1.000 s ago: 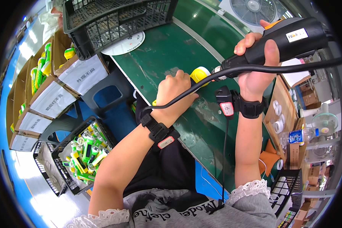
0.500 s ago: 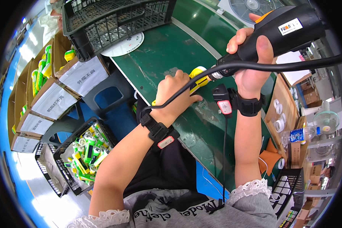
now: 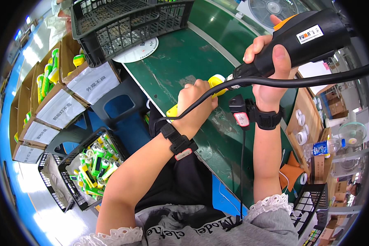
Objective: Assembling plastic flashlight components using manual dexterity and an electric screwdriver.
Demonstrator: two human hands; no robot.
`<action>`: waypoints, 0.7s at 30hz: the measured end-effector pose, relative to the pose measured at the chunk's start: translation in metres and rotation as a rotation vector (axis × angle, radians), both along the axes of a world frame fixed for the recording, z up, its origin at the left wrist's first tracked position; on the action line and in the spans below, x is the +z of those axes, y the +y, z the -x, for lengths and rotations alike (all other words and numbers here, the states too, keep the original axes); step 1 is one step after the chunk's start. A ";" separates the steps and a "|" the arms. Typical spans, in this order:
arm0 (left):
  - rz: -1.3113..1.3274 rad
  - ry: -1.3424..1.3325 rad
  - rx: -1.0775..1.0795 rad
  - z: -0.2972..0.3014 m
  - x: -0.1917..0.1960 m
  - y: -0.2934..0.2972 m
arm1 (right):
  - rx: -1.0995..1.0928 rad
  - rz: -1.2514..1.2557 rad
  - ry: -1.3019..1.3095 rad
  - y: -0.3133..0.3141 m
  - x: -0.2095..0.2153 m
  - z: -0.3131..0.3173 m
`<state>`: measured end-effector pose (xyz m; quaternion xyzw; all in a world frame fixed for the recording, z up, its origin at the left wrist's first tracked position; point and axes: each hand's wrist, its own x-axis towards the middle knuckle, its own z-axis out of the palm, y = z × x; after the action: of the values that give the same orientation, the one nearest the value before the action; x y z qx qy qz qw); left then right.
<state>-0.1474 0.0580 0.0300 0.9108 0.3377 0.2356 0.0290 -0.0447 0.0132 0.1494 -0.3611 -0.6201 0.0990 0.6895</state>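
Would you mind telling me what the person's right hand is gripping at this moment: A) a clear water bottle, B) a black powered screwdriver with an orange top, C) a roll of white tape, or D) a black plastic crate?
B: the right hand is wrapped around the black powered screwdriver, whose tip points down at the yellow part that the left hand steadies on the green table.

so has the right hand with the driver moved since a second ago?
Yes. The right hand and black electric screwdriver rose slightly up-frame, toward the fan; the tip stays at the yellow part.

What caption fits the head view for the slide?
Right hand presses black-and-orange corded power screwdriver onto yellow plastic part steadied by left hand on green workbench.
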 end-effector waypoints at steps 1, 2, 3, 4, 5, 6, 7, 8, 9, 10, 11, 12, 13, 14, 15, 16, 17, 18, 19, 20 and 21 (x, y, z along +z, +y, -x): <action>0.010 -0.013 -0.002 0.001 0.000 0.001 | -0.004 -0.002 -0.007 0.000 0.000 0.002; 0.007 -0.013 0.000 0.001 -0.003 0.003 | -0.001 -0.004 -0.007 0.000 0.000 0.002; -0.062 -0.061 -0.003 -0.001 -0.006 0.005 | 0.015 -0.002 -0.003 0.000 -0.001 0.001; -0.132 -0.109 -0.005 -0.002 -0.008 0.007 | 0.031 0.000 0.001 0.000 -0.001 0.000; -0.135 -0.110 -0.002 -0.003 -0.011 0.008 | 0.034 -0.002 0.000 0.000 0.000 0.001; -0.100 -0.122 -0.034 -0.002 -0.010 0.008 | 0.050 0.001 0.009 0.000 0.000 0.001; -0.065 -0.134 -0.065 -0.002 -0.009 0.008 | 0.065 0.004 0.019 -0.001 0.001 0.002; -0.068 -0.136 -0.065 -0.002 -0.008 0.007 | 0.066 0.001 0.016 -0.002 0.001 0.003; -0.022 -0.171 -0.050 0.001 -0.005 0.006 | 0.083 0.003 0.024 -0.001 0.001 0.004; 0.023 -0.205 -0.034 0.002 -0.003 0.005 | 0.100 0.006 0.031 0.000 0.000 0.006; 0.020 -0.207 -0.030 0.004 -0.003 0.005 | 0.105 0.003 0.030 0.001 0.000 0.007; 0.024 -0.208 -0.032 0.004 -0.003 0.003 | 0.116 0.008 0.039 0.001 0.000 0.007; 0.028 -0.210 -0.035 0.004 -0.002 0.002 | 0.127 0.014 0.048 0.001 0.000 0.007; 0.050 -0.141 -0.032 0.005 0.000 0.002 | 0.139 0.011 0.055 0.000 -0.001 0.007; 0.049 -0.146 -0.028 0.006 0.002 0.000 | 0.143 0.011 0.050 0.000 -0.001 0.005; 0.048 -0.083 -0.031 0.007 0.004 -0.001 | 0.145 0.009 0.063 -0.001 -0.001 0.004; 0.047 -0.020 -0.035 0.008 0.005 -0.004 | 0.146 0.008 0.078 -0.002 -0.001 0.003; 0.041 -0.022 -0.031 0.012 0.002 -0.004 | 0.230 -0.048 0.171 -0.001 -0.001 0.006; -0.022 -0.085 -0.070 0.015 -0.003 -0.004 | 0.234 -0.054 0.170 0.000 0.000 0.007; -0.085 -0.146 -0.110 0.018 -0.005 -0.003 | 0.208 -0.068 0.173 0.001 0.000 0.006; -0.086 -0.145 -0.114 0.020 -0.003 -0.002 | 0.176 -0.078 0.179 0.000 -0.001 0.005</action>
<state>-0.1671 0.0556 0.0270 0.9095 0.2721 0.3129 0.0274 -0.0494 0.0136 0.1483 -0.2680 -0.5886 0.1667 0.7442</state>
